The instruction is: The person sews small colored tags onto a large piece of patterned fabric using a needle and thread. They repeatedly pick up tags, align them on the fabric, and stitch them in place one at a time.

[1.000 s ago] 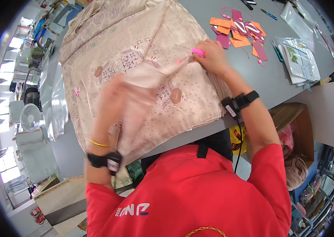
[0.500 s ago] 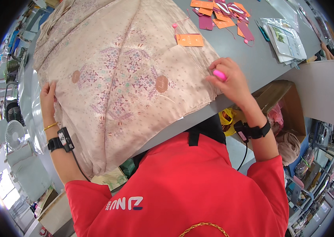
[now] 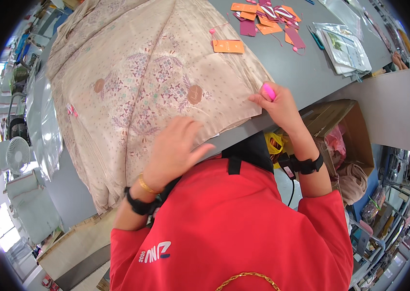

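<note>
A large beige patterned fabric piece [image 3: 142, 92] lies in folded layers over the table, with purple floral motifs and brown patches. My right hand [image 3: 278, 107] is closed round a small object with a pink rounded end [image 3: 269, 91]; the rest of it is hidden in the fist. Its thumb and fingers are at the fabric's right corner; whether they also pinch the cloth, I cannot tell. My left hand [image 3: 176, 148], slightly blurred, is over the fabric's near edge with fingers apart and holds nothing. An orange tag [image 3: 228, 46] on a pink string lies on the fabric's upper right.
Orange and maroon tags [image 3: 268, 19] lie in a pile on the grey table [image 3: 294, 65]. Beside them are teal-handled snips [image 3: 317, 40] and a stack of clear plastic packets [image 3: 343, 51]. A cardboard box [image 3: 355, 126] stands below at right, a white fan [image 3: 18, 154] at left.
My left hand has left the fabric's left edge and moved right and nearer to me. A small pink-red piece now shows at that edge. My right hand stays by the right corner.
</note>
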`<state>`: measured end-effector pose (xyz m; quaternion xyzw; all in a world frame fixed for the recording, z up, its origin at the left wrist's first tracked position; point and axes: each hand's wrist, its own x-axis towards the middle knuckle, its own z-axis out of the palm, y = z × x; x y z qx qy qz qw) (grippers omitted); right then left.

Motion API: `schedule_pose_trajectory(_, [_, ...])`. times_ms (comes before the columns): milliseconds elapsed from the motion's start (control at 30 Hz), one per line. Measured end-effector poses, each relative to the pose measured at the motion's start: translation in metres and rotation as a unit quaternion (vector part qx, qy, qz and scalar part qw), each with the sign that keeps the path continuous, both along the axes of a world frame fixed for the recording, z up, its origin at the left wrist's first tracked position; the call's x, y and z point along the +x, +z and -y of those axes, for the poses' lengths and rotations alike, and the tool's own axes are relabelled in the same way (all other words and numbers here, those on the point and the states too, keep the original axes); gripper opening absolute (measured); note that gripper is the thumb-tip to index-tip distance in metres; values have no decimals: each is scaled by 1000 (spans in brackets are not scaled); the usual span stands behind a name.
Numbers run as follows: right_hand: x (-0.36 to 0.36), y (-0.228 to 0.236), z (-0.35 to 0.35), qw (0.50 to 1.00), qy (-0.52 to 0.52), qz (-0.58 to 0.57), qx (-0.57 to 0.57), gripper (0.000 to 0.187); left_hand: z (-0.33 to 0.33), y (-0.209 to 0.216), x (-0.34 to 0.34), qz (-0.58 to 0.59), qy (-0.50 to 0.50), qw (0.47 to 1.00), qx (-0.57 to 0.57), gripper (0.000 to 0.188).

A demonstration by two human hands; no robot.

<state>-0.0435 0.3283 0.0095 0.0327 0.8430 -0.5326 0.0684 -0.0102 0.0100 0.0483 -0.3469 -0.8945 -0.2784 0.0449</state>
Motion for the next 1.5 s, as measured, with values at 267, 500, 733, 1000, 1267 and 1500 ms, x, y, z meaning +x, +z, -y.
schedule_pose_trajectory(267, [-8, 8, 14, 957, -37, 1, -288, 49, -18, -16, -20, 200, 112, 970, 86, 23])
schedule_pose_trajectory(500, [15, -5, 17, 999, 12, -8, -29, 53, 76, -6, -105, 173, 282, 930, 162, 20])
schedule_pose_trajectory(733, [-16, -22, 30, 959, -36, -251, 124, 37, 44, -16, -57, -103, 117, 988, -22, 23])
schedule_pose_trajectory(1000, [-24, 2, 24, 996, 22, -90, 5, 30, 10, -12, -4, -39, 63, 997, 9, 22])
schedule_pose_trajectory(1267, [-16, 6, 4, 947, -46, 126, -293, 42, 2, -18, 6, -71, 51, 996, -24, 47])
schedule_pose_trajectory(1500, [0, -24, 9, 995, -63, -80, 9, 44, -23, -39, 0, -36, -20, 999, 9, 45])
